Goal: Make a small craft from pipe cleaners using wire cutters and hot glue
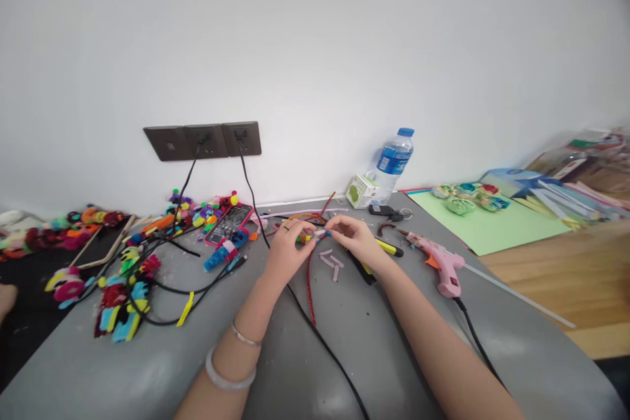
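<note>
My left hand (287, 248) and my right hand (355, 238) meet over the middle of the grey table (315, 354). Both pinch a small colourful craft piece (315, 234) with green, red and blue parts between their fingertips. A red pipe cleaner (309, 285) runs down from it along the table. Three short pink cut pieces (331, 262) lie just below my hands. My left wrist carries two bracelets.
A pink glue gun (443, 264) lies to the right, its black cord trailing toward me. A yellow marker (388, 248), keys (388, 212), water bottle (394, 163), phone in red case (229, 223), colourful craft pieces (123, 295) at left, wall sockets (203, 140), green paper (487, 226).
</note>
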Demonstrator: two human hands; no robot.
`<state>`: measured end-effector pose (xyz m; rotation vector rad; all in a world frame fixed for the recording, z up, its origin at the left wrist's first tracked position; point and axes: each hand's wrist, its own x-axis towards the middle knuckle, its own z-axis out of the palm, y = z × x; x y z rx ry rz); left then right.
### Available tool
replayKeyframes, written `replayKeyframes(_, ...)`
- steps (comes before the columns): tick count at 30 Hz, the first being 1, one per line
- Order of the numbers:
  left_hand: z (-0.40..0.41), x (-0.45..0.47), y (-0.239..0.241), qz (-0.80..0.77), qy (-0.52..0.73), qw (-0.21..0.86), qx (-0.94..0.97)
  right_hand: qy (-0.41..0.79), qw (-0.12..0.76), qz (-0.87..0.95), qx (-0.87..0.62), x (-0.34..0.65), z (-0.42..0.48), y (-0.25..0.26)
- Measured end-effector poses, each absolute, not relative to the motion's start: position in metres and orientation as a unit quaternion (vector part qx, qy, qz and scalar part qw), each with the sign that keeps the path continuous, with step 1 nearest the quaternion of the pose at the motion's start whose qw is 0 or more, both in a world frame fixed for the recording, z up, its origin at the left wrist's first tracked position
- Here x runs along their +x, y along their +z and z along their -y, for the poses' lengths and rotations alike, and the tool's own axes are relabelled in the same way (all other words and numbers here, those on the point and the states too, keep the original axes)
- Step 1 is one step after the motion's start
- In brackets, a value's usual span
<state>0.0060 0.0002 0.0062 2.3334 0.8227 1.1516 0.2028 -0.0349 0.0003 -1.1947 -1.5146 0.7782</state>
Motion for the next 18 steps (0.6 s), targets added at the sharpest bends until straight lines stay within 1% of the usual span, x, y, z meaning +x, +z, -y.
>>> replayKeyframes(7, -0.0032, 0.0074, 0.0024, -0.308, 0.433, 0.255, 0.808, 0.332, 0.506, 0.625, -0.493, 0.2010, 0.0361, 0.0016)
replayKeyframes(18, -0.0030, 0.0079, 0.0038, -0.283, 0.463, 0.245, 0.804, 0.336, 0.510, 0.621, -0.491, 0.2000, 0.0350, 0.0030)
